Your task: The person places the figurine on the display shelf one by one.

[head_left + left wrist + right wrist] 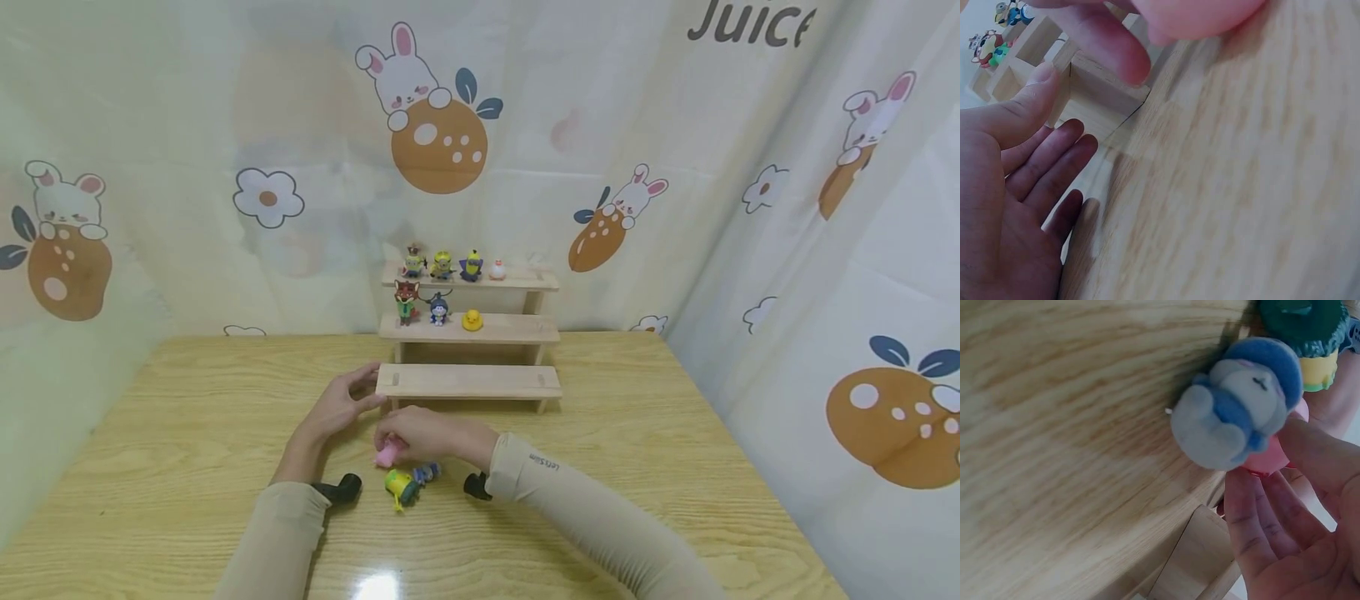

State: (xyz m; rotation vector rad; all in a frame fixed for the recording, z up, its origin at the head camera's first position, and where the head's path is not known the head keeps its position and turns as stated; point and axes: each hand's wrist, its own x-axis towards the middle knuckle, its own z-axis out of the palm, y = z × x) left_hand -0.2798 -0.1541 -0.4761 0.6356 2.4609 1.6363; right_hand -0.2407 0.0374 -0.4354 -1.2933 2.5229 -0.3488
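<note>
My right hand (431, 433) pinches a small pink figurine (387, 454) low in front of the wooden stand (468, 379). In the right wrist view the pink toy (1266, 461) sits between thumb and fingers, partly hidden by a blue-and-white figurine (1210, 425) in a cap. That blue figurine (426, 474) and a yellow-green one (400, 486) lie on the table just below the hand. My left hand (339, 408) is at the left end of the lowest shelf, fingers relaxed around its corner; the left wrist view shows nothing in its palm.
On the top shelf (543, 283) stand several figures, three of them yellow minions and one white. The middle shelf (525, 329) bears a fox figure (406, 304), a dark-blue figure (438, 310) and a yellow duck (472, 320). A patterned curtain (315, 275) hangs behind the table.
</note>
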